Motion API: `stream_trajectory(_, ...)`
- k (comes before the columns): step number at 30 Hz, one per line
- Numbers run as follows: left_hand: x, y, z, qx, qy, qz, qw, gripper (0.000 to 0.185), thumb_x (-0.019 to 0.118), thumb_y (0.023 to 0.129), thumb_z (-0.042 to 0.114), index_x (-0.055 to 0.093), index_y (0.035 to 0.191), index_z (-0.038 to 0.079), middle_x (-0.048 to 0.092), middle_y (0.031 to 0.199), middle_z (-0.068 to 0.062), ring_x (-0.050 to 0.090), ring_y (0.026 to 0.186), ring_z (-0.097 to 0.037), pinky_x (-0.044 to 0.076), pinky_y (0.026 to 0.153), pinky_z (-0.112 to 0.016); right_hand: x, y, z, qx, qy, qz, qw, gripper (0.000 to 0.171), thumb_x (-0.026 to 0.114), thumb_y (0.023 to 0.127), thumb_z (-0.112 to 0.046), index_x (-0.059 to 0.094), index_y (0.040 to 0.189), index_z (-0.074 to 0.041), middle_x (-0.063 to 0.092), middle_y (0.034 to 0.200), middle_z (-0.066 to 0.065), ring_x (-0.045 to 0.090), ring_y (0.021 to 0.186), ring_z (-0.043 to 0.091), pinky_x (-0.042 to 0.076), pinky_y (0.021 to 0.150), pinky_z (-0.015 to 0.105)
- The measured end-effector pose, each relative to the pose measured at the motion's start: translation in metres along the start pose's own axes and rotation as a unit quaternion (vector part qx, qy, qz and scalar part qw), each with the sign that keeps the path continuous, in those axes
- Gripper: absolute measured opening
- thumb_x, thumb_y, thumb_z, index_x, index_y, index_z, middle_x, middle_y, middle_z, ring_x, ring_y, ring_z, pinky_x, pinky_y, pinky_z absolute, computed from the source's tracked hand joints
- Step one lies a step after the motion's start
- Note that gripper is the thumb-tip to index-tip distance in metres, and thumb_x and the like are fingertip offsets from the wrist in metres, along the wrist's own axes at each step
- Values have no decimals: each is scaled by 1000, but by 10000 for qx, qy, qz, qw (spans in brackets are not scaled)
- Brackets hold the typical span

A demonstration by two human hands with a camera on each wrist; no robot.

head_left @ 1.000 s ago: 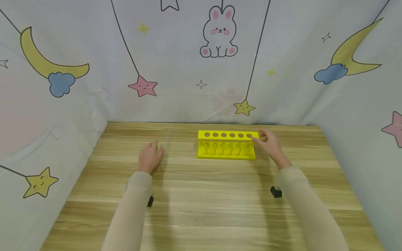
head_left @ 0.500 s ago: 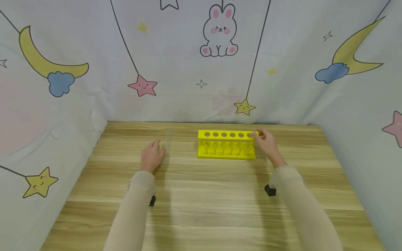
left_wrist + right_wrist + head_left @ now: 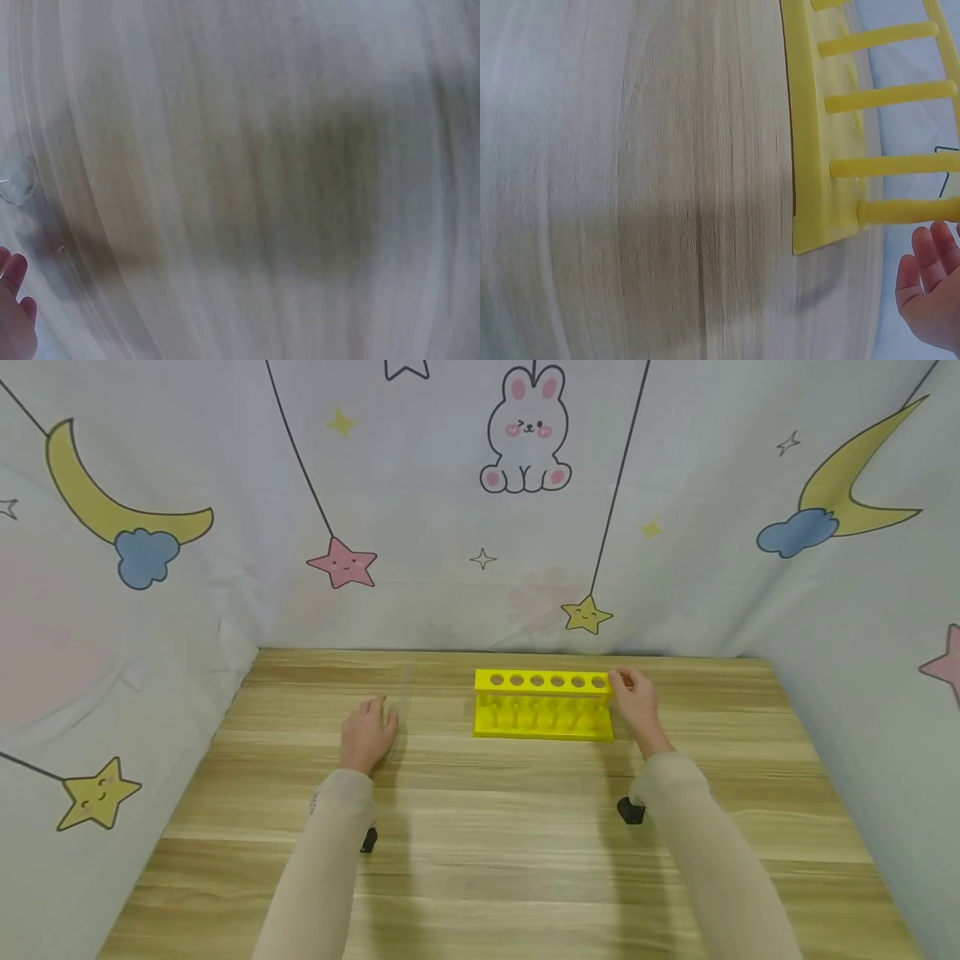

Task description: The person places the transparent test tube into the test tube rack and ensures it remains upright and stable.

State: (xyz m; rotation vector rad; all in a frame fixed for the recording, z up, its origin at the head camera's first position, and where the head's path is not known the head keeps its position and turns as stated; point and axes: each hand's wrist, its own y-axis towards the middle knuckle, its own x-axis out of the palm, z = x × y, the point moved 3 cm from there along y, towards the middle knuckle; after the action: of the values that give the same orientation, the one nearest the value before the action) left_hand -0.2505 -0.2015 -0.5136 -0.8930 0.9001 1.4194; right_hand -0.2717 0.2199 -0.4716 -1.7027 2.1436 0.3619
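Comparing this moment with the earlier frames, your right hand (image 3: pixel 636 702) had drawn in closer to the right end of the yellow plastic test-tube rack (image 3: pixel 543 707), its fingers lightly curled against the top bar's end; whether they truly gripped it I cannot tell. The rack stood upright at the middle back of the light wooden bench (image 3: pixel 480 860), where it had been before. Your left hand (image 3: pixel 368 733) had barely moved: it lay palm-down on the bench with relaxed, fairly straight fingers, holding nothing, just beside a clear glass test tube (image 3: pixel 403 710) lying flat along its right edge. The left wrist view was blurred, showing only a rounded glass tube end (image 3: pixel 15 180) near your fingertips (image 3: pixel 13 271).
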Motion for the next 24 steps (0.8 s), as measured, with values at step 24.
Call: stream_trajectory(24,6,0,2,-260,-220,-33,9994,48,39,92,31,37,131,3,41,131,-21,39,119,-38,30,98,-53,12,1,9,1135,758,293,9902,47,39,92,-36,48,121,0,48,126,16,44,110,27,38,96,37)
